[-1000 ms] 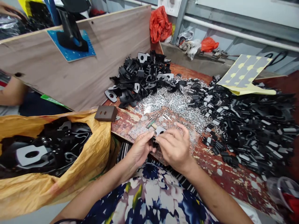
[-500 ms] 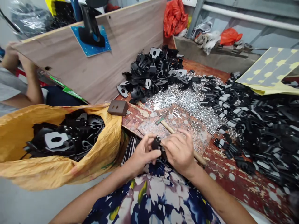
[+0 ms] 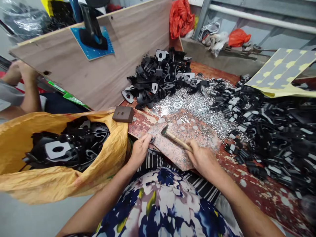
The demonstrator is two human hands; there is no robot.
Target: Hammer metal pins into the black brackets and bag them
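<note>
My right hand [image 3: 203,158] is wrapped round the wooden handle of a hammer [image 3: 176,140], whose dark head hangs over a worn, speckled board [image 3: 180,158] at the table's front edge. To its left, my left hand [image 3: 141,149] pinches a small black plastic part [image 3: 152,140] at the board's left corner; most of that part is hidden by the fingers. Just behind the board lies a heap of shiny metal pins [image 3: 187,102].
A yellow sack [image 3: 108,158] of black parts stands at left, with a brown block [image 3: 123,114] beside it. Black clips [image 3: 163,72] lie piled behind the pins, and more small black parts [image 3: 271,131] cover the right side. Another person's hands [image 3: 24,72] are beyond the wooden panel [image 3: 118,46].
My right hand has left the black part and taken hold of the hammer, which is lifted off the board. My left hand has carried the part leftward to the board's edge.
</note>
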